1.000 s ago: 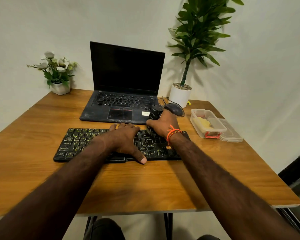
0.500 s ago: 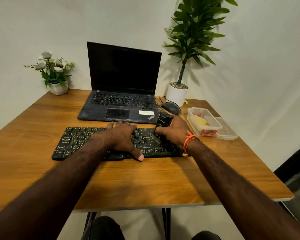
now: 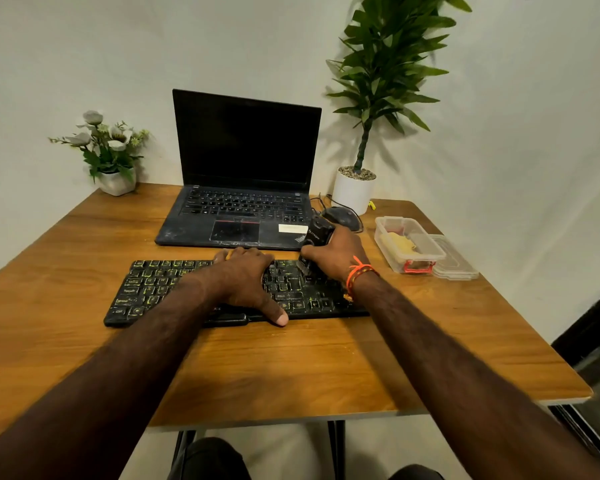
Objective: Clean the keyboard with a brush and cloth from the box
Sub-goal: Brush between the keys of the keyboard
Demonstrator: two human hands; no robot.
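Note:
A black keyboard [image 3: 153,289] with yellow-green lettering lies across the middle of the wooden table [image 3: 291,368]. My left hand [image 3: 246,278] rests flat on its centre, fingers at the far edge and thumb at the near edge. My right hand [image 3: 336,254] grips a black brush [image 3: 317,233] over the keyboard's right part, bristles down on the keys. An open clear plastic box [image 3: 409,242] stands to the right with a yellow cloth [image 3: 399,244] inside.
An open black laptop [image 3: 243,188] sits behind the keyboard. A black mouse [image 3: 342,216] and a white-potted tall plant [image 3: 354,192] are at the back right, a small flower pot [image 3: 115,178] at the back left. The box lid [image 3: 454,261] lies beside the box.
My right hand with the brush swept to the right over the keys, then back a little toward the far edge. The left hand stayed on the keyboard.

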